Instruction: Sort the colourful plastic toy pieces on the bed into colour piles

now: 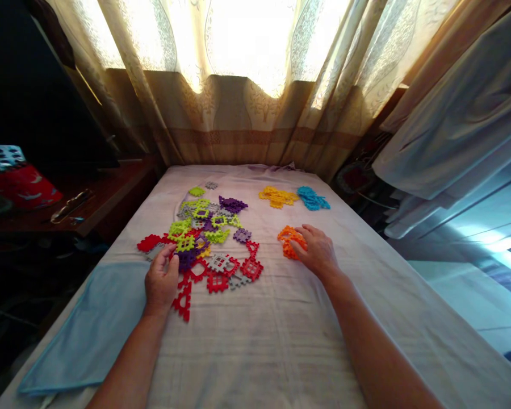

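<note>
Flat toothed plastic pieces lie in a mixed pile, with green pieces [185,243], red pieces [217,282], purple pieces [233,205] and grey ones. My left hand [162,278] is at the pile's left edge, thumb and fingers apart beside a dark purple piece [185,260]; no held piece shows. On the right, my right hand [317,247] rests its fingers over a small heap of orange pieces [288,241], thumb and fingers spread. Behind it are a yellow heap [277,196] and a blue heap [311,198], side by side.
A light sheet [247,352] covers the surface. A pale blue cloth [97,324] lies at the left front. Curtains [238,113] hang behind the far edge. At the left stands a dark wooden table [97,204] with a red item [25,184]; white fabric [460,125] hangs at the right.
</note>
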`<state>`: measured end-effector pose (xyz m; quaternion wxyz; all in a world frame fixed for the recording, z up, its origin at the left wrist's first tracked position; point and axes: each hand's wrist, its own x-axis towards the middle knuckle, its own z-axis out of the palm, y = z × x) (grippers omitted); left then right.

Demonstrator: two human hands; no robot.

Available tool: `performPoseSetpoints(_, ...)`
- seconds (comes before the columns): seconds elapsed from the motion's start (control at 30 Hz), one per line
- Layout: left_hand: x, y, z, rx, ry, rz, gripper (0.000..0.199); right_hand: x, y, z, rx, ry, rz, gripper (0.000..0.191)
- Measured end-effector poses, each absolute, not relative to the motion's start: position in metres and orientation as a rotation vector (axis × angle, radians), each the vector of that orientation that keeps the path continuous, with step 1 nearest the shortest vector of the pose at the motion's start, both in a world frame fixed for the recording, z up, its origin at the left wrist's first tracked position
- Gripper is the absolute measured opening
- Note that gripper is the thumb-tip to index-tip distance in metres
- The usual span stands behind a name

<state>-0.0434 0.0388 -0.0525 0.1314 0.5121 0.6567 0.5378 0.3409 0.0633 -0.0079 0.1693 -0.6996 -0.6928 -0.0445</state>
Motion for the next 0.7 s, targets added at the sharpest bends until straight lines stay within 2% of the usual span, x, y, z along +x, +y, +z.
performPoseSetpoints(0.13,-0.044,0.039,-0.052,1.496,1.926,1.556,0.04,0.329,0.054,-0.021,-1.828,-2.147,-0.178,0.06)
performPoseSetpoints(0.27,-0.044,0.039,-0.053,1.472,1.917,1.552,0.04,0.326,0.065,-0.028,-1.77,-2.337,-0.087,0.049)
performPoseSetpoints(0.37,-0.044,0.039,-0.053,1.473,1.916,1.549,0.042,0.331,0.08,-0.027,-1.754,-2.347,-0.034,0.037)
performPoseSetpoints(0.47,-0.043,0.038,-0.052,1.478,1.928,1.545,0.042,0.335,0.09,-0.027,-1.73,-2.312,-0.016,0.034)
performPoseSetpoints(0.7,-0.046,0.039,-0.056,1.477,1.923,1.526,0.044,0.337,0.094,-0.031,-1.706,-2.27,-0.038,0.051)
